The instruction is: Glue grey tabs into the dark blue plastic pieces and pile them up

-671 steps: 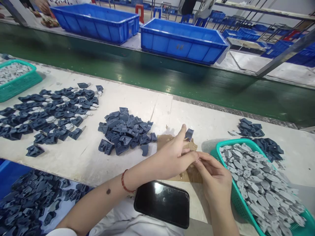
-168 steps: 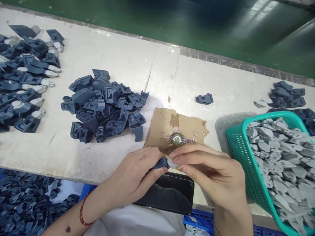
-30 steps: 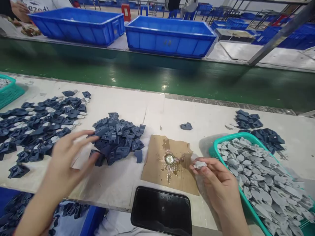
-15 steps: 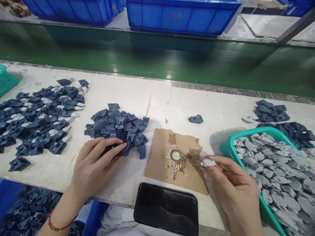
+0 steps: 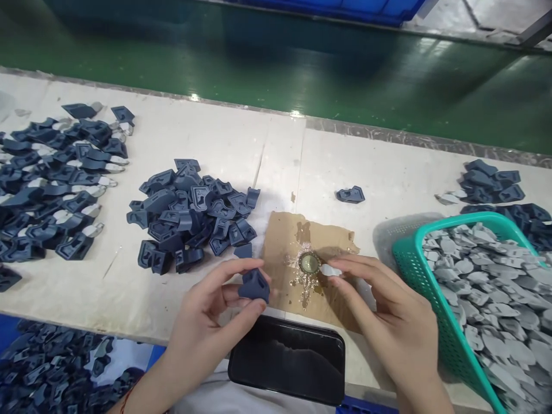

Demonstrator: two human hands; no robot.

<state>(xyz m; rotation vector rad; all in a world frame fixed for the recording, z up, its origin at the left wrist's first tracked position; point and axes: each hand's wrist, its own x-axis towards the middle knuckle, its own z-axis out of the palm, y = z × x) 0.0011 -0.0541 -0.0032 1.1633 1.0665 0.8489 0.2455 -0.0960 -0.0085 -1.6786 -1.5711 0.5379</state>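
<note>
Between the thumb and fingers of my left hand [image 5: 219, 310] is a dark blue plastic part [image 5: 253, 286], held above the table's near edge. My right hand [image 5: 383, 310] pinches a small light grey plastic piece [image 5: 331, 270]. That piece is right beside a small round cap [image 5: 309, 263] holding pale liquid; whether they touch I cannot tell. The cap sits on a brown cardboard sheet [image 5: 276, 247] wet with glossy spills around it. Behind my left hand lies a pile of dark blue parts [image 5: 190, 207].
A green basket [image 5: 409, 253] full of grey pieces stands on the right. Dark blue parts joined to grey pieces [image 5: 64, 184] cover the left. A phone [image 5: 288, 359] lies at the near edge. A single blue part [image 5: 350, 195] sits beyond the cardboard. A green belt [image 5: 259, 63] runs behind.
My left hand has left the pile and moved right, now with a blue part in its fingers. The right hand has carried its grey piece left to the cap. The view has tilted down.
</note>
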